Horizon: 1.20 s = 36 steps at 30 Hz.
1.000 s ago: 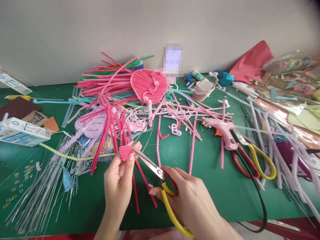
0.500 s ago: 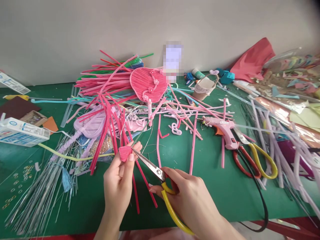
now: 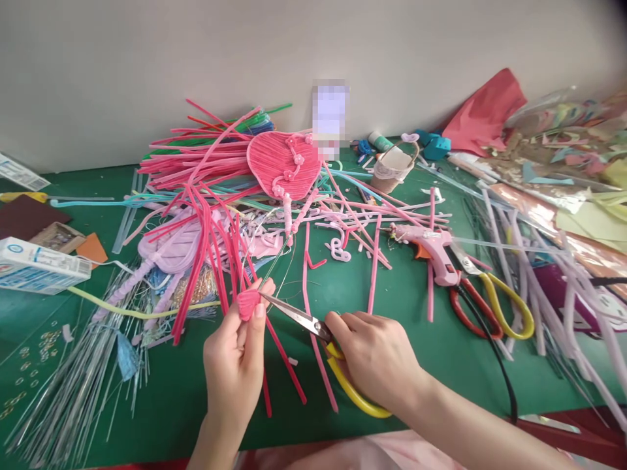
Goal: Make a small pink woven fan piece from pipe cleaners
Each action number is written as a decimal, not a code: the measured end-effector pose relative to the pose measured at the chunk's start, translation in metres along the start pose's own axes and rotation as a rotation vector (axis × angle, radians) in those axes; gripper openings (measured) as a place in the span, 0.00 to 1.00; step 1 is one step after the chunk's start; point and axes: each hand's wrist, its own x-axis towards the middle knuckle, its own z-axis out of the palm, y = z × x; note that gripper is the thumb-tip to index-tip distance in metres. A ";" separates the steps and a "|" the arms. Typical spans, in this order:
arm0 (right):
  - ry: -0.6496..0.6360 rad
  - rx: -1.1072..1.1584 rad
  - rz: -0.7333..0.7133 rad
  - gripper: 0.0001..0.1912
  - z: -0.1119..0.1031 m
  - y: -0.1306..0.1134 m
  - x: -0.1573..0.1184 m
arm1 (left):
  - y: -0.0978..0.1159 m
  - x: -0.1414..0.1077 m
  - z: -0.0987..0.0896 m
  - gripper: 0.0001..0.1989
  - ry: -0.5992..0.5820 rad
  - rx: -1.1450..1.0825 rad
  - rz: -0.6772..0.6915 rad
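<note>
Between the thumb and fingers of my left hand (image 3: 238,352) is a small pink fuzzy piece (image 3: 247,304), made of pipe cleaner rows. My right hand (image 3: 375,356) is closed around the yellow handles of a pair of scissors (image 3: 298,318). Their blades look nearly closed, and the tip meets the right edge of the pink piece by my left fingertips. Beyond my hands lies a pink heart-shaped fan (image 3: 274,163) with small flowers and a wrapped handle. Red pipe cleaners (image 3: 208,254) hang down close to my left hand.
A pink glue gun (image 3: 435,251) lies to the right, beside red-and-yellow-handled scissors (image 3: 516,307). Thin wires (image 3: 73,385) and a carton (image 3: 42,264) are at left. A small basket (image 3: 394,166) stands at the back on the green table (image 3: 161,411).
My right hand has turned and moved right, bringing the scissor handles with it, while the tip stays at the pink piece. The whole view has shifted slightly.
</note>
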 end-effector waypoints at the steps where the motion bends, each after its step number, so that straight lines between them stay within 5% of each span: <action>1: -0.022 0.006 -0.009 0.08 0.001 0.002 0.000 | 0.000 0.000 0.000 0.16 0.002 0.019 0.014; 7: -0.354 0.095 0.095 0.10 0.001 0.007 0.002 | 0.003 -0.001 0.002 0.16 -0.006 0.019 0.034; 14: -0.409 0.147 0.177 0.05 -0.004 0.004 0.007 | 0.012 0.001 0.006 0.18 0.038 0.054 0.016; 17: -0.357 0.156 0.194 0.05 -0.004 0.002 0.004 | 0.009 0.002 0.005 0.17 0.036 0.068 0.053; 20: -0.209 0.196 0.192 0.15 -0.005 -0.004 -0.001 | 0.007 0.001 0.004 0.16 0.018 0.051 0.042; 28: 0.007 0.182 0.241 0.27 -0.010 -0.022 0.001 | 0.011 -0.004 0.008 0.14 0.075 -0.314 -0.254; 36: -0.019 0.236 0.266 0.22 -0.007 -0.039 0.015 | 0.011 -0.009 0.009 0.17 0.050 -0.297 -0.289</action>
